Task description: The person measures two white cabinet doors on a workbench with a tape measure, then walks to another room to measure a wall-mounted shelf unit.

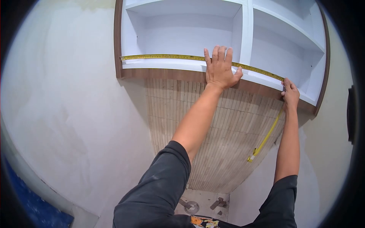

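Note:
A yellow tape measure (163,57) stretches along the bottom front edge of a white wall cabinet (186,30) with brown outer trim. Its left end meets the inside of the cabinet's left side panel. My left hand (220,70) lies over the tape near the middle divider, fingers stretched upward and apart, palm against the cabinet edge. Farther right, my right hand (291,93) pinches the tape between thumb and fingers at the lower edge. Below that hand the tape's loose length hangs down, ending in a small curl. No tape case is visible.
Narrow vertical beige tiles (213,133) cover the wall below the cabinet. Plain plastered walls (72,106) stand on both sides. Down on the floor are a round drain-like fitting (192,207) and dark broken pieces (218,203). A blue sheet (34,205) lies at lower left.

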### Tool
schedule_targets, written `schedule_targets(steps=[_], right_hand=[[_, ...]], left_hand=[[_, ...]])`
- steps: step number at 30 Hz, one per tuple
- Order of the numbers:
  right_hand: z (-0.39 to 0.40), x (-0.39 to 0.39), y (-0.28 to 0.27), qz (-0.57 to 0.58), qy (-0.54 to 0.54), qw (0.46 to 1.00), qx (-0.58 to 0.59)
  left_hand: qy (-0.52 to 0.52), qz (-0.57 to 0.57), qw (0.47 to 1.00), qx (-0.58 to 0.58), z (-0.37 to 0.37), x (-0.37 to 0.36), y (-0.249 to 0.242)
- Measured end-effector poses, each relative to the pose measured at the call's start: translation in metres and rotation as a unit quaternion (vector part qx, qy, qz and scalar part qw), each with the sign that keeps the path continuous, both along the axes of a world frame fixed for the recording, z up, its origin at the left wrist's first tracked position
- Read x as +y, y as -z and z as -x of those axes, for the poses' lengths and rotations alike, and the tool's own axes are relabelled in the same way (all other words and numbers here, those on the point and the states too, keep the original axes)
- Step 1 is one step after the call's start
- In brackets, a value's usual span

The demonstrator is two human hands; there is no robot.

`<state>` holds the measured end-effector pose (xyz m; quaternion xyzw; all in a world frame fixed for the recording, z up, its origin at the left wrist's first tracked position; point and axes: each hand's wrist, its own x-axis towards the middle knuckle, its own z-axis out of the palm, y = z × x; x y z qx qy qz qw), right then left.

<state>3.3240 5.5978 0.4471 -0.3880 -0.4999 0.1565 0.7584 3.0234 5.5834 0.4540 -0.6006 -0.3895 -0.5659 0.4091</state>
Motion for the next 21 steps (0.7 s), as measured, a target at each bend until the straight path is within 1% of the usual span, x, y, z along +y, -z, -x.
schedule_targets(steps=[3,10,12,16,21], right_hand=[[0.0,0.0,0.0,-0.005,0.001,1.0,0.003],[-0.006,0.005,0.0,-0.005,0.042,0.998,-0.05],[0.003,-0.008,-0.004,0.008,0.044,0.998,-0.035],[0.01,-0.01,-0.002,-0.003,0.028,1.0,-0.006],[0.016,-0.017,-0.001,0.0,0.023,1.0,0.011]], left_hand=[[-0.006,-0.005,1.0,-0.001,-0.001,0.0,0.0],[-0.036,-0.011,0.999,-0.001,-0.002,-0.001,-0.001],[-0.043,-0.004,0.999,0.003,-0.002,-0.002,-0.001],[-0.061,0.027,0.998,0.012,-0.004,-0.004,0.001],[-0.047,0.028,0.998,0.015,-0.003,-0.004,0.004]])
